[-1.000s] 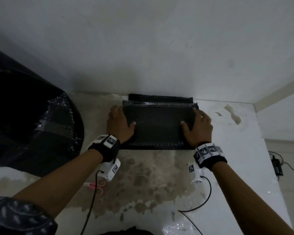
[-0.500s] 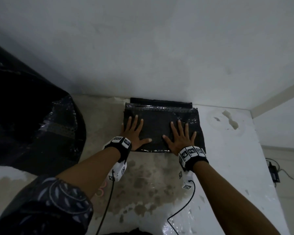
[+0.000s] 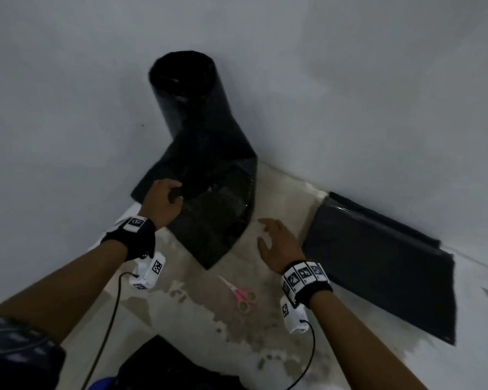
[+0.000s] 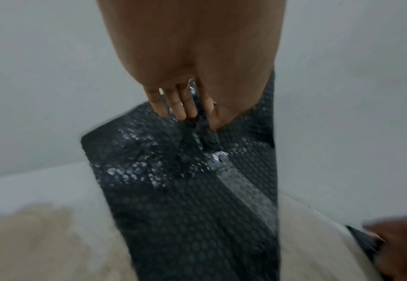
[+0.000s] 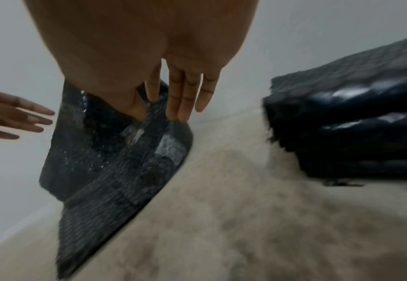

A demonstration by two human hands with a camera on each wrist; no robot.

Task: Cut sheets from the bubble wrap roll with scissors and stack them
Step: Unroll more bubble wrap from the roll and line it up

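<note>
We see the black bubble wrap roll [image 3: 189, 91] standing against the grey wall [image 3: 350, 80] in the upper middle of the head view, its loose end draping down onto the stained tabletop [image 3: 209, 313]. Our left hand [image 3: 162, 202] pinches that loose sheet near its upper edge, thumb and fingers [image 4: 183, 106] closed on a bunched fold of wrap. Our right hand [image 3: 276, 243] hovers just right of the sheet with its fingers [image 5: 185, 95] spread and relaxed, holding nothing. The pink scissors [image 3: 241, 295] lie flat on the tabletop at lower centre, between our two wrists and apart from both hands. The stack of cut sheets [image 3: 392, 263] sits at the right of the frame against the wall. Wristbands with cables trail from both wrists toward the bottom edge.
</note>
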